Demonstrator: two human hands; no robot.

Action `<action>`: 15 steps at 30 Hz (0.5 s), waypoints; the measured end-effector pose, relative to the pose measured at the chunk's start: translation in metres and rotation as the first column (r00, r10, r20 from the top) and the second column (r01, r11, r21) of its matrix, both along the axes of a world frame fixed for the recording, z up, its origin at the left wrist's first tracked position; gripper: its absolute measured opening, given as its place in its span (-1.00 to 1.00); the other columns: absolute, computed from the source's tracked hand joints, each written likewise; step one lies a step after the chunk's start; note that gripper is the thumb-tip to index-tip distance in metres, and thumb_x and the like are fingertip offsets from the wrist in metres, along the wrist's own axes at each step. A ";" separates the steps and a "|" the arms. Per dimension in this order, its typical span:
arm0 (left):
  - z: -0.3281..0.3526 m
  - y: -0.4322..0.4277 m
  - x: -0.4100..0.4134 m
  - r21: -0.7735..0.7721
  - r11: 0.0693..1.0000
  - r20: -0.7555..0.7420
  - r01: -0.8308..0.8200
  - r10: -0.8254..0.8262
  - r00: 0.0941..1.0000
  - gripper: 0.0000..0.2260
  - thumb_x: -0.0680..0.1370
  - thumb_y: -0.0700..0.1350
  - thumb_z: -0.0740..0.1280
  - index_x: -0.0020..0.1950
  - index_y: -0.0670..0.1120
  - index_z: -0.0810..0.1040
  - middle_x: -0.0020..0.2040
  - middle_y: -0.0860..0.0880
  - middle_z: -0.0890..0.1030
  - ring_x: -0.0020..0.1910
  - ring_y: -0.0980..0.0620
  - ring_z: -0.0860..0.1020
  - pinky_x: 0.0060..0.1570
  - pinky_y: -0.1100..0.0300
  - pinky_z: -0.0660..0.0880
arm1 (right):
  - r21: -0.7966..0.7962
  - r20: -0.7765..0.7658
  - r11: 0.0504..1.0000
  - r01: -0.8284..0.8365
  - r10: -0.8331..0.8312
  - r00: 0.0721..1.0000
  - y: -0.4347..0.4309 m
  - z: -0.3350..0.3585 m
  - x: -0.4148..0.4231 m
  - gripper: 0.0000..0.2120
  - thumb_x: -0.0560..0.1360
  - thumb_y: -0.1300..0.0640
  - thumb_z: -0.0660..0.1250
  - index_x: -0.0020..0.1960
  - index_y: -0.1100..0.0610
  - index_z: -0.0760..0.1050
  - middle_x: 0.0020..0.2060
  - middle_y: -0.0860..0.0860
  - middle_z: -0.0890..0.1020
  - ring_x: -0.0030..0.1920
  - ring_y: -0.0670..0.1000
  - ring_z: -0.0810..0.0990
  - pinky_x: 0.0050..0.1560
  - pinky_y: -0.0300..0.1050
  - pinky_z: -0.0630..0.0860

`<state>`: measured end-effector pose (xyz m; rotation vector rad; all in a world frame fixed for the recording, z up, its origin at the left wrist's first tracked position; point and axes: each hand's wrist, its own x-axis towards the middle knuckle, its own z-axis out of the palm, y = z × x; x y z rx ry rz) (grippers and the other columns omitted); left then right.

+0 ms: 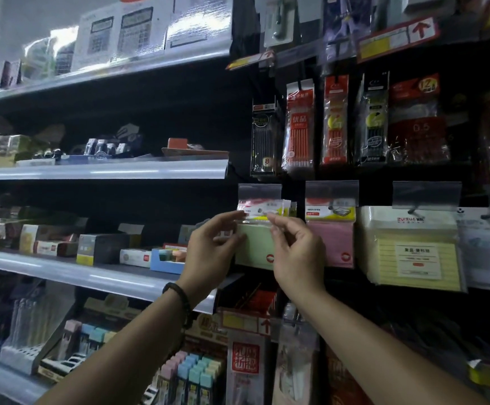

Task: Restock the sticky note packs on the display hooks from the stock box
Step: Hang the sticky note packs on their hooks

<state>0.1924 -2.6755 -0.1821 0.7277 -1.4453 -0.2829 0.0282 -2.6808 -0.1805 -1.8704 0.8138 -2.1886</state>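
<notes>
A green sticky note pack (256, 247) with a yellow and white header card hangs at the leftmost display hook (259, 191), under a clear label flap. My left hand (213, 247) pinches the pack's upper left edge. My right hand (295, 252) pinches its upper right edge, just below the header. More packs sit behind it on the same hook. A pink sticky note pack (333, 244) hangs on the hook to the right, and a large yellow lined pack (413, 252) hangs beyond that. No stock box is in view.
Pen refill packs (299, 127) hang on hooks above. Grey shelves (100, 169) at the left carry small boxes, and a blue tray (166, 260) sits close to my left hand. Correction tapes and red packs (245, 363) hang below my arms.
</notes>
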 end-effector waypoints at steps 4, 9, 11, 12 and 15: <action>0.003 -0.007 -0.005 -0.015 0.999 -0.071 0.032 -0.033 0.997 -0.68 0.63 -0.23 0.45 0.32 0.08 0.68 0.10 0.27 0.71 0.05 0.16 0.72 -0.05 0.14 0.70 | -0.049 0.007 0.997 0.054 -0.054 0.999 -0.005 0.007 0.003 -0.76 0.64 0.27 0.40 0.23 0.05 0.71 0.08 -0.20 0.70 0.11 -0.34 0.63 0.07 -0.47 0.54; 0.005 -0.015 -0.008 -0.010 1.000 -0.057 0.029 -0.029 0.998 -0.67 0.64 -0.23 0.44 0.38 0.03 0.65 0.09 0.34 0.69 0.07 0.32 0.68 0.09 0.23 0.68 | 0.012 0.014 0.997 0.070 -0.070 0.997 -0.017 0.010 0.004 -0.80 0.65 0.23 0.40 0.23 0.08 0.69 0.07 -0.17 0.69 0.05 -0.17 0.68 0.02 0.02 0.73; 0.009 -0.020 -0.005 -0.017 1.000 -0.051 0.013 -0.014 0.999 -0.66 0.64 -0.22 0.44 0.39 0.03 0.64 0.13 0.24 0.70 0.03 0.26 0.70 0.02 0.21 0.68 | 0.012 -0.008 0.996 0.093 -0.093 0.996 -0.018 0.013 0.003 -0.81 0.65 0.21 0.40 0.23 0.10 0.69 0.05 -0.20 0.66 0.02 -0.18 0.68 0.02 0.02 0.73; 0.011 -0.023 -0.004 -0.016 1.000 -0.041 0.006 -0.006 0.999 -0.67 0.64 -0.20 0.45 0.39 0.03 0.65 0.13 0.17 0.72 0.01 0.20 0.71 -0.01 0.19 0.68 | 0.004 -0.017 0.996 0.093 -0.093 0.996 -0.019 0.015 0.003 -0.82 0.66 0.20 0.39 0.22 0.11 0.69 0.05 -0.20 0.65 -0.01 -0.14 0.69 -0.01 0.04 0.73; 0.015 -0.028 0.000 -0.015 1.000 0.014 -0.006 0.006 1.000 -0.68 0.64 -0.16 0.45 0.39 0.03 0.66 0.08 0.16 0.72 0.07 0.04 0.72 0.02 0.06 0.68 | 0.005 -0.042 0.993 0.115 -0.115 0.993 -0.024 0.020 0.002 -0.86 0.67 0.19 0.36 0.15 0.14 0.69 0.04 -0.11 0.68 -0.10 0.03 0.71 -0.09 0.11 0.72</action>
